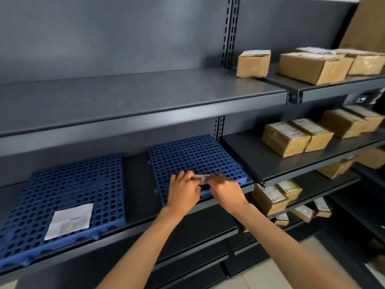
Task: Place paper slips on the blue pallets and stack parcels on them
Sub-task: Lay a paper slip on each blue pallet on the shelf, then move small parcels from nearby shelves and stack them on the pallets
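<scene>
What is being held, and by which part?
A paper slip, held at its left end by the left hand and its right end by the right hand.

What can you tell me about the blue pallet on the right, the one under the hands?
The right blue pallet is a square, plastic-looking grid of round holes, lying flat on the dark metal shelf, apart from the left pallet. No parcels are on it. Over its front edge the left hand and right hand hold a small paper slip; whether the slip touches it is unclear.
</scene>
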A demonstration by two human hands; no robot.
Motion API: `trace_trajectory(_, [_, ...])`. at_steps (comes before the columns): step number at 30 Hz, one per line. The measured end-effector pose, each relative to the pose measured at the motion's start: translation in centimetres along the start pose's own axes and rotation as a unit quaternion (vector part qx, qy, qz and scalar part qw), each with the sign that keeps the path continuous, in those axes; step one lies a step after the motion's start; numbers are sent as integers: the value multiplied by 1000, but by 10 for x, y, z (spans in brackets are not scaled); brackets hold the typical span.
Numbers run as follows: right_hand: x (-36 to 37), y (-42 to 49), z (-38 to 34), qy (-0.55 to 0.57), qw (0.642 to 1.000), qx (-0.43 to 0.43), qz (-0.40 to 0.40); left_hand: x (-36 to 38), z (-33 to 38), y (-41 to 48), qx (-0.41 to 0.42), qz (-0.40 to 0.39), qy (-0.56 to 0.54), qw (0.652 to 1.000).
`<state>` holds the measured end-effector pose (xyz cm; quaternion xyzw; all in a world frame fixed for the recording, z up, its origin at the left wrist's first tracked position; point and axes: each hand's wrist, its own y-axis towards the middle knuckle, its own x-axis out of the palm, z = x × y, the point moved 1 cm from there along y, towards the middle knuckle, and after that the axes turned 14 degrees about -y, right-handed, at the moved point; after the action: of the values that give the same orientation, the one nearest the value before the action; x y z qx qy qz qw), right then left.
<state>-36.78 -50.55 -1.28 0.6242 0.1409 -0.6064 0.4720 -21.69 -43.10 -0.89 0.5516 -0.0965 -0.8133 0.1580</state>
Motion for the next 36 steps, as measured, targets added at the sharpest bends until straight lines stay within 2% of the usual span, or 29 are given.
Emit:
trace_trajectory(4, [10, 2, 22, 26, 998, -46, 28, 8, 10, 9, -49, 42, 1, 998])
trace_trajectory(7, [10, 5, 47, 55, 995, -63, 57, 17, 30, 23, -51, 94, -33, 994])
trace_trajectory(10, [1, 8, 79, 110, 988, -50, 93, 25, 65, 49, -54, 132, -79, 987])
trace_trajectory(14, [-11, 10, 151, 142, 983, 22, 116, 41, 118, 102, -22, 147, -152, 977])
trace_trajectory(20, [-27, -24, 271, 80, 990, 99, 64, 92, 202, 190, 45, 65, -197, 977])
trace_trajectory(26, [-20, -55, 368, 21, 981, 182, 64, 142, 268, 251, 55, -3, -141, 989])
trace_trajectory(29, [-7, -61, 412, -15, 977, 209, 37, 161, 300, 275, 33, -23, -101, 994])
trace_trajectory(32, [9, -58, 447, -44, 972, 231, -30, 179, 323, 296, -30, -50, -55, 997])
trace_trajectory(36, [27, -53, 484, 15, 967, 220, -129, 207, 344, 309, -128, -20, 7, 992])
